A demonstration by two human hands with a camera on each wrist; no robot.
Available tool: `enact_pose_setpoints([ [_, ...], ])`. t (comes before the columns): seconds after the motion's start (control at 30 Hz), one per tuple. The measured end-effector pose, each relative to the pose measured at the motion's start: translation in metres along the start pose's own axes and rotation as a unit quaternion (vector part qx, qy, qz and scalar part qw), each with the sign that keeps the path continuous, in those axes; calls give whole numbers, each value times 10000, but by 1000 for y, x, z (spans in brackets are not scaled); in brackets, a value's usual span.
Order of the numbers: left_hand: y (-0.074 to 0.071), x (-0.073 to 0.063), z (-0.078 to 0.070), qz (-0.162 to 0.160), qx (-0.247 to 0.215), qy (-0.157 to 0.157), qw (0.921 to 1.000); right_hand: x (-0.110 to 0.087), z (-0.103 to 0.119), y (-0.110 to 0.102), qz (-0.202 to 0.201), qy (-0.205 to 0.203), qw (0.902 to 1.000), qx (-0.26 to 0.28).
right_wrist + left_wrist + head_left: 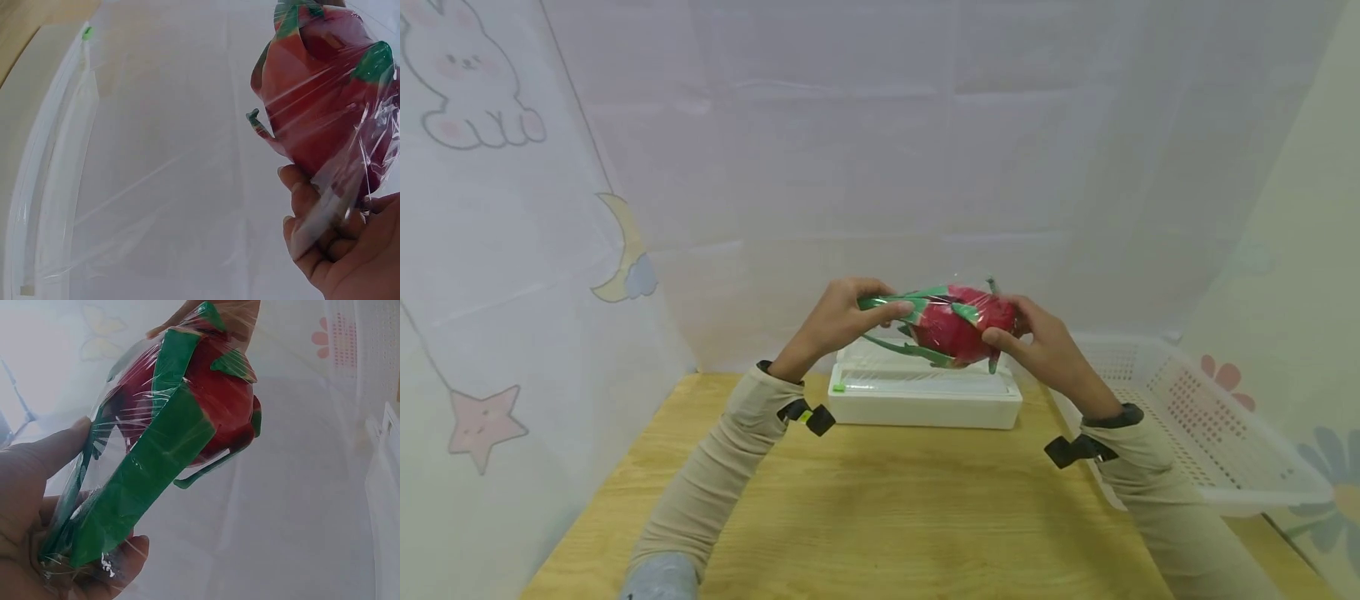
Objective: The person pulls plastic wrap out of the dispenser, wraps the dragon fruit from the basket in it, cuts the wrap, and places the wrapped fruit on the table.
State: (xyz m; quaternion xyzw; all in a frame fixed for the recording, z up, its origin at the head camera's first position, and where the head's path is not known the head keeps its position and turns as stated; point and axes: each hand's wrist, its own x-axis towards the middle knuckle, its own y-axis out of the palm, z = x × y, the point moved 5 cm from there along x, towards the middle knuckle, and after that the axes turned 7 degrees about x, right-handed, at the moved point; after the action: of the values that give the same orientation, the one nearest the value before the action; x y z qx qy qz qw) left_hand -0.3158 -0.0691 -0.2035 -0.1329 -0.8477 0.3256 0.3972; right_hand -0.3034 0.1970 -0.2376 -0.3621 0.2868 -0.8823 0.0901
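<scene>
A red dragon fruit with green leaf-like scales, partly wrapped in clear cling film, is held up in the air between both hands. My left hand grips the long green scales at its left end, thumb on the near side. The right hand holds the round red end, with the thumb in front and fingers behind. In the right wrist view, loose film lies over the fingers of that hand. Behind and below the fruit stands a white cling film dispenser box with a small green slider.
A white perforated plastic basket sits at the right of the wooden table, partly behind the right forearm. Pale wall sheets with printed drawings rise behind the table and at both sides.
</scene>
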Motion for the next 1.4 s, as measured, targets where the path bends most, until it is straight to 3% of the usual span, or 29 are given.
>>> enact_pose_setpoints([
  [0.33, -2, 2, -5, 205, -103, -55, 9997, -3, 5, -3, 169, 538, 9979, 333],
  [0.47, 0, 1, -7, 368, -295, -190, 9987, -5, 6, -3, 332, 705, 9954, 564],
  [0.7, 6, -5, -6, 688, -491, -541, 9949, -10, 7, -2, 647, 1420, 9866, 470],
  [0.93, 20, -15, 4, 1036, -643, -819, 9892, -21, -1, 7, 1230, 2211, 9637, 852],
  [1.07, 32, -26, 14, 1286, -653, -1056, 9839, -26, -9, 16, 1678, 2465, 9512, 795],
  [1.23, 50, -40, 31, 1568, -783, -1445, 9739, -33, -20, 31, 2057, 2719, 9368, 785],
  [1.4, 71, -56, 51, 1933, -906, -1867, 9590, -46, -45, 52, 2452, 3193, 9086, 1116],
])
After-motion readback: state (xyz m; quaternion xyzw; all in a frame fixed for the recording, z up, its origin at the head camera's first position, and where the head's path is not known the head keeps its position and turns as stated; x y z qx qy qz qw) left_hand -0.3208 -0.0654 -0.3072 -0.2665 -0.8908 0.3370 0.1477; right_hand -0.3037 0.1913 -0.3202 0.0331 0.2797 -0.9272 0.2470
